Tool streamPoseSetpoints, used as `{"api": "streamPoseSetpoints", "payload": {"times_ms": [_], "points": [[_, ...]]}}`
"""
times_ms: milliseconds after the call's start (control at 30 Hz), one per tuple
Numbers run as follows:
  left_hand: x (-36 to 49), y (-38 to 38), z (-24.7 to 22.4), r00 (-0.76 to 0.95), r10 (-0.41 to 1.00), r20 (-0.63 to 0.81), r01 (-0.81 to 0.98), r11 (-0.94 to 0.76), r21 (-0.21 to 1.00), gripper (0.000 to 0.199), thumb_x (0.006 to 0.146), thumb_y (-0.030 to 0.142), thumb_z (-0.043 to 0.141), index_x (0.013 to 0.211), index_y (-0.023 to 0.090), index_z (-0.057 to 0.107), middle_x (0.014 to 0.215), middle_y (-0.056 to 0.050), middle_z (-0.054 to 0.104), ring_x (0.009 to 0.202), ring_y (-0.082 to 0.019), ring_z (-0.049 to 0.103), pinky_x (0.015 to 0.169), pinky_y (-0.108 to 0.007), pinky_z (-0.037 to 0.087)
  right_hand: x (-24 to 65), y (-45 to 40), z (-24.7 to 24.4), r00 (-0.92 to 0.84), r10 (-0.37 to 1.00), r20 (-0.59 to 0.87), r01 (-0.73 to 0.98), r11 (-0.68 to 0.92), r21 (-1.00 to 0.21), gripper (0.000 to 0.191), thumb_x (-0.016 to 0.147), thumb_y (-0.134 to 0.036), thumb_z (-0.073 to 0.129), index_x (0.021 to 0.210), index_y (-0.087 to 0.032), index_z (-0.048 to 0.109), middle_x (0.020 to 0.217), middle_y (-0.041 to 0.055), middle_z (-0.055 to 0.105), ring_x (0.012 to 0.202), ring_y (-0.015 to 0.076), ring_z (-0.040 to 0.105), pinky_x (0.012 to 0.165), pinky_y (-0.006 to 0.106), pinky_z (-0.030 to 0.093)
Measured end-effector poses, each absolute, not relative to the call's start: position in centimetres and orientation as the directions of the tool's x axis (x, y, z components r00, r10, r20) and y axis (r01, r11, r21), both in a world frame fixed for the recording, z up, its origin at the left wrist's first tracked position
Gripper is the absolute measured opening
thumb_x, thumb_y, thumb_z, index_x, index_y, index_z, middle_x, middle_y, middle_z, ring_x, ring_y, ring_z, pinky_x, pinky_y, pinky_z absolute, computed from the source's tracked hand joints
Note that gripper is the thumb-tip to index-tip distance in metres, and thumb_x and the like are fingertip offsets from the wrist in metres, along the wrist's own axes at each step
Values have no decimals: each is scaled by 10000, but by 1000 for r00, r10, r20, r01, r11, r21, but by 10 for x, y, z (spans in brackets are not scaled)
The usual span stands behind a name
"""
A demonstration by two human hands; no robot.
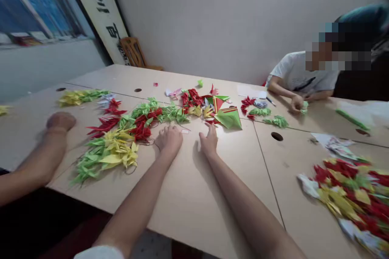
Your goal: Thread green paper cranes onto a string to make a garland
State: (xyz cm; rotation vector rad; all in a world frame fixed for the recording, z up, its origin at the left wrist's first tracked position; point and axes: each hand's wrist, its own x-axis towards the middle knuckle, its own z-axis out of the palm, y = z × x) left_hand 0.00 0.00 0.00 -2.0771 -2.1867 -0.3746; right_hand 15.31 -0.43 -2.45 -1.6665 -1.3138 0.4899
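Your left grip [169,141] and right grip [209,141] lie open and empty on the smooth laminate desk [188,194]. Just beyond the left grip, crisp folded paper cranes [142,129] in red, green and yellow trail dark thread [157,147].

Strings of paper cranes [133,129] lie across the middle of the tabletop [194,198], with a heap [346,198] at lower right and a seated person [298,75] behind the tabletop at upper right.
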Motion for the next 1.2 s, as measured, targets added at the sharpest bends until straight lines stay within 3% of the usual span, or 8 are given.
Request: {"api": "streamPoseSetpoints", "payload": {"times_ms": [233, 367, 500, 700, 767, 833, 1000, 1200], "points": [[22, -13, 9, 32, 987, 156, 987, -56, 150, 304, 887, 241, 443, 1036, 107, 672, 1080, -160, 672, 1090, -284, 547, 949, -460, 352, 153, -1, -29, 341, 912, 227, 545, 5, -839, 515, 752, -221, 532, 1266, -195, 533, 1477, 137, 414, 1391, 262, 328, 1103, 486, 289], [33, -21, 12, 153, 977, 147, 969, -178, 173, 299, 884, 278, 479, 1050, 123, 673, 1104, -154, 675, 1109, -283, 550, 952, -442, 368, 154, -2, -27, 341, 913, 225, 526, 14, -851, 458, 776, -239, 520, 1232, -205, 553, 1445, 125, 457, 1371, 254, 358, 1095, 470, 297], [37, -25, 14, 341, 926, 164, 905, -371, 210, 267, 885, 231, 455, 929, 144, 704, 974, -125, 700, 994, -248, 603, 892, -389, 421, 155, -3, -24, 334, 914, 230, 499, 36, -866, 377, 814, -264, 499, 1179, -212, 579, 1384, 103, 521, 1318, 242, 416, 1076, 450, 308], [32, -20, 12, 509, 831, 225, 716, -554, 424, 257, 800, 130, 480, 853, 174, 728, 880, -73, 725, 856, -195, 643, 826, -326, 483, 156, -4, -20, 337, 913, 229, 521, 22, -853, 215, 832, -276, 480, 937, -200, 653, 1135, 91, 624, 1099, 245, 530, 980, 397, 356], [25, -14, 11, 427, 857, 288, 676, -514, 529, 296, 772, 92, 481, 893, 189, 733, 920, -52, 738, 877, -179, 656, 851, -310, 493, 155, -4, -19, 342, 915, 213, 540, -5, -842, 184, 819, -279, 504, 860, -190, 660, 1028, 94, 620, 994, 239, 544, 918, 372, 378], [15, -6, 11, 236, 902, 361, 669, -421, 613, 331, 757, 57, 463, 904, 187, 729, 921, -41, 744, 872, -166, 668, 859, -301, 502, 154, -4, -18, 333, 922, 197, 560, -25, -828, 160, 809, -284, 540, 824, -188, 668, 960, 82, 604, 932, 228, 542, 871, 350, 384], [-12, 12, 11, -188, 871, 454, 646, -238, 726, 284, 723, 37, 459, 793, 176, 697, 794, -25, 734, 795, -166, 676, 796, -279, 513, 148, -10, -13, 224, 956, 190, 704, -24, -710, 203, 798, -381, 653, 915, -223, 703, 1023, 69, 589, 1019, 240, 522, 874, 357, 349], [-19, 21, 6, -280, 850, 445, 591, -213, 778, 249, 717, 54, 464, 774, 169, 677, 787, -30, 728, 774, -166, 678, 790, -274, 509, 142, -14, -7, 132, 984, 121, 840, -46, -541, 157, 887, -271, 554, 962, -218, 680, 1054, 82, 598, 1045, 236, 500, 848, 351, 330]]}}
